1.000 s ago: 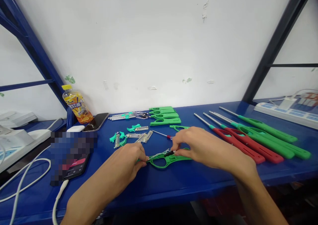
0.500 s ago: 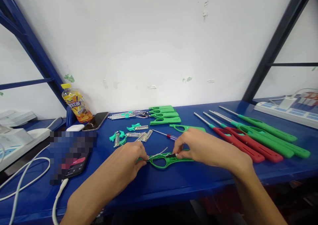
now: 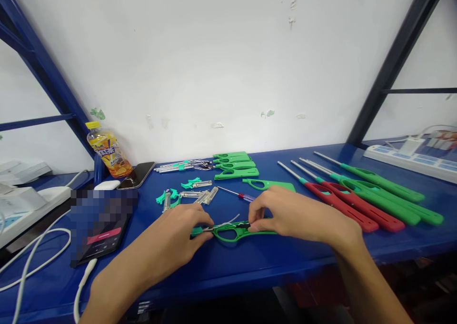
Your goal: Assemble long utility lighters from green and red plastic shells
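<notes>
A green lighter half-shell (image 3: 228,238) lies on the blue table in front of me, its trigger loop facing up. At its left end, my left hand (image 3: 187,233) has thumb and forefinger around the lighter nozzle tube with its teal collar (image 3: 196,231). My right hand (image 3: 274,212) pinches a small black igniter piece (image 3: 243,226) inside the shell; its fingertips hide part of it. A thin white wire (image 3: 233,218) sticks up between the hands. Just behind lies a screwdriver (image 3: 237,193) with a red and clear handle.
Teal triggers (image 3: 167,196) and clear fuel tanks (image 3: 207,196) lie behind my left hand. Further back are metal nozzles (image 3: 178,167) and green shells (image 3: 235,173). Red lighters (image 3: 352,212) and green lighters (image 3: 389,202) lie right. Phones (image 3: 103,238) and a bottle (image 3: 110,152) stand left.
My left thumb and forefinger have parted slightly, showing the teal collar between them. My right fingertips have moved slightly down and left over the black piece.
</notes>
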`<state>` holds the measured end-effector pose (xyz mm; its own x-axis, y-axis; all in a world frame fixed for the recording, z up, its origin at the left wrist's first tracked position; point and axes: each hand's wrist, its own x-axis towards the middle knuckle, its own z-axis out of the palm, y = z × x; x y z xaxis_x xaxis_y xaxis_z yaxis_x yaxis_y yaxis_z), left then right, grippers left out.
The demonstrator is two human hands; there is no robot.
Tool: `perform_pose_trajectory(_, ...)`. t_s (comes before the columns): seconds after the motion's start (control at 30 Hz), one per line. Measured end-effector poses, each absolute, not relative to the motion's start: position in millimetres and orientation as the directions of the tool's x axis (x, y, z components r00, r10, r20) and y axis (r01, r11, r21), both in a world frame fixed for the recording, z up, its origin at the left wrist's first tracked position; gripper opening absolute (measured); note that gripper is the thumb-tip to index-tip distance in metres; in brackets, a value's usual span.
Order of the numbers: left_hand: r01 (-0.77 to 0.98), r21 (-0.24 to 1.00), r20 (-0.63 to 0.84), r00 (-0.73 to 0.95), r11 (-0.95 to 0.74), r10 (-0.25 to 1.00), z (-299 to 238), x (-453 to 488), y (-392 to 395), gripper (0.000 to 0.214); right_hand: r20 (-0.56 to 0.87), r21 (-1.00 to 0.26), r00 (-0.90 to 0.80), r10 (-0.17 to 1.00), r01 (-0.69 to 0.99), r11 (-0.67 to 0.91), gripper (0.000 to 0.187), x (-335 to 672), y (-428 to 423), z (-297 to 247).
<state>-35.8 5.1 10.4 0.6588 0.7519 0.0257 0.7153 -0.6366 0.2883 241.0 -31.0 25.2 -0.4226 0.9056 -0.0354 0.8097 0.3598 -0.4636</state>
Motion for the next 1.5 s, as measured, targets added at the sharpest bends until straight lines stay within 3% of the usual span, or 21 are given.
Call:
perform_pose_trajectory(0.27, 0.846, 0.104, 0.148, 0.507, -0.523, 0.849, 8.1, -74.9, 35.9, 0.038, -0.04, -0.436, -0.429, 0.902, 0.82, 0.371, 0.013, 240.1, -29.6, 22.2)
perform_pose_trajectory(0.6, 0.918, 0.047, 0.128, 0.386, -0.394, 0.914, 3.8, -104.6, 58.6, 0.044, -0.047, -0.444, -0.414, 0.909, 0.824, 0.353, 0.014, 238.8, -32.6, 23.5)
perform_pose_trajectory(0.77, 0.923, 0.014, 0.046, 0.384, -0.385, 0.922, 0.4, -90.6, 59.9, 0.035, -0.046, -0.445, -0.418, 0.907, 0.822, 0.356, 0.015, 238.6, -30.8, 22.8)
perform_pose_trajectory(1.0, 0.881, 0.113, 0.062, 0.455, -0.459, 0.888, 8.1, -73.5, 43.9, 0.037, -0.05, -0.442, -0.409, 0.911, 0.827, 0.346, 0.014, 238.7, -31.8, 24.0)
perform_pose_trajectory(1.2, 0.849, 0.099, 0.028, 0.52, -0.52, 0.854, 2.6, -67.6, 45.6, 0.035, -0.058, -0.438, -0.411, 0.91, 0.83, 0.347, 0.014, 237.7, -32.0, 26.0)
perform_pose_trajectory(1.33, 0.854, 0.073, 0.004, 0.516, -0.515, 0.857, 2.5, -68.1, 47.4, 0.02, -0.056, -0.437, -0.417, 0.907, 0.827, 0.353, 0.014, 237.8, -31.6, 25.7)
perform_pose_trajectory(1.5, 0.803, 0.152, 0.111, 0.566, -0.577, 0.817, 16.6, -66.6, 35.1, 0.021, -0.045, -0.437, -0.435, 0.899, 0.818, 0.374, 0.015, 239.3, -31.1, 24.4)
